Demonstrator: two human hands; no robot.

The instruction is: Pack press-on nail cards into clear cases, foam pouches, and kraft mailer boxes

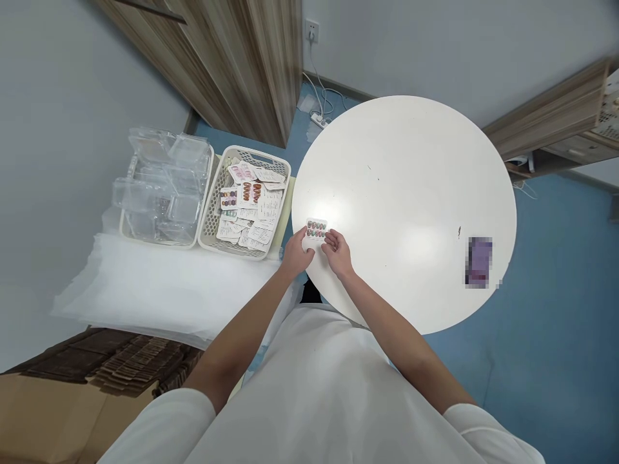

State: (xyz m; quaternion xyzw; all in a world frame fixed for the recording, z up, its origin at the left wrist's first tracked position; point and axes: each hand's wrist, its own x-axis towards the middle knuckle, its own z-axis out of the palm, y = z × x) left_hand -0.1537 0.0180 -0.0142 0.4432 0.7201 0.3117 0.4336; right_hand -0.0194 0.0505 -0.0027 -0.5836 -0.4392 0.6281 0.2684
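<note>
Over the near left edge of the round white table is a small white card of press-on nails, with two rows of patterned nails in green and reddish tones. My left hand grips the card's left side, thumb toward its lower edge. On the opposite side my right hand has its curled fingers and thumb at the card's right edge. Left of the table, a white perforated basket holds many similar nail cards, some face up with brown, pink or dark nails, others showing printed text.
A second white basket is heaped with clear plastic boxes. White sheets lie below it, near brown cardboard. A pixelated purple object rests on the table's right. Cables and a power strip lie behind the table.
</note>
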